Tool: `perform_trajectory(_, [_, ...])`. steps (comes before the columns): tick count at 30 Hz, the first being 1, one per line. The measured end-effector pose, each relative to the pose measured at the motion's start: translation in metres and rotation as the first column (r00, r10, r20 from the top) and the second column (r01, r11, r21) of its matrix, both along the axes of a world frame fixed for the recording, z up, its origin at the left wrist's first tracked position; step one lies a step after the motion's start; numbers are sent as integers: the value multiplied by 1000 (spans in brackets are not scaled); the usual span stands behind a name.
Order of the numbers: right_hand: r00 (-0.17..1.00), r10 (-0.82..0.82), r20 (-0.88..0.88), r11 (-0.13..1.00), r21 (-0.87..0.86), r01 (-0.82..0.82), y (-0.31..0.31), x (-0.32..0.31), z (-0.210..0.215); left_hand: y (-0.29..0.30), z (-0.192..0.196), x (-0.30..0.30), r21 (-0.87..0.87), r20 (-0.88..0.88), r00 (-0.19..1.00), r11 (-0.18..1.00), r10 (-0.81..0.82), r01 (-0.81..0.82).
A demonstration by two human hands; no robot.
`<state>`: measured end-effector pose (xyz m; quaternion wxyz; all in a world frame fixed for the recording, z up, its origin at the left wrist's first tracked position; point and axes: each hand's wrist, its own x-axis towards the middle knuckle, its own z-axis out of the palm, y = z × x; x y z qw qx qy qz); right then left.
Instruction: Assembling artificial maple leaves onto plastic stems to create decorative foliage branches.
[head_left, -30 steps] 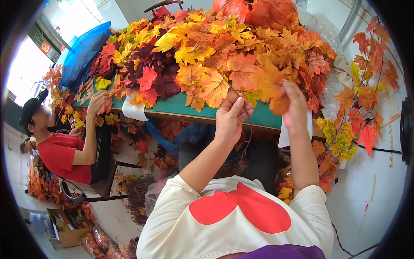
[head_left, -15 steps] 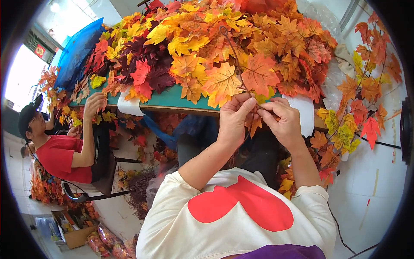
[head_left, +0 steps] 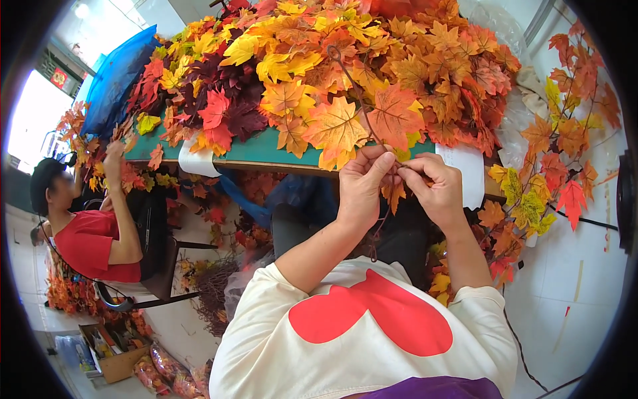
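Note:
My left hand (head_left: 364, 186) is closed in a pinch around a thin brown artificial twig (head_left: 355, 86). The twig's looped end leans over the leaf pile, and its other end hangs below my hand. Orange-yellow maple leaves (head_left: 337, 128) and a redder orange leaf (head_left: 397, 116) spread beside the twig above my hands; a small orange leaf (head_left: 393, 194) dangles just under my fingers. My right hand (head_left: 435, 185) is closed too, thumb and forefinger pressed together right beside the left fingertips. What lies between the right fingertips is too small to make out.
A big heap of artificial leaves (head_left: 438, 73) covers the green-topped table (head_left: 266, 151). Finished leafy branches (head_left: 555, 166) hang at the right. A co-worker in a red shirt (head_left: 93, 246) sits at the left. Behind them stands a cardboard box (head_left: 119, 362) near bagged leaves (head_left: 166, 366).
The twig's looped top has swung slightly left, and its lower end now shows below my left hand. Both hands have stayed nearly in place. The co-worker's raised hand has moved left.

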<state>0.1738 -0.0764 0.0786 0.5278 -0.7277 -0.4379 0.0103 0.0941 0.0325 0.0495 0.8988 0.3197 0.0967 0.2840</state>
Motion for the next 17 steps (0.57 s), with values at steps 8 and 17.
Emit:
perform_trajectory(8, [983,66,-169,998,23,-63,-2,-1,0,-3,-3,-2,45,11,1000,999,16,-16])
perform_trajectory(17, [988,24,-150,998,53,-16,-4,-7,-5,-9,-3,-5,109,10,997,991,76,-77])
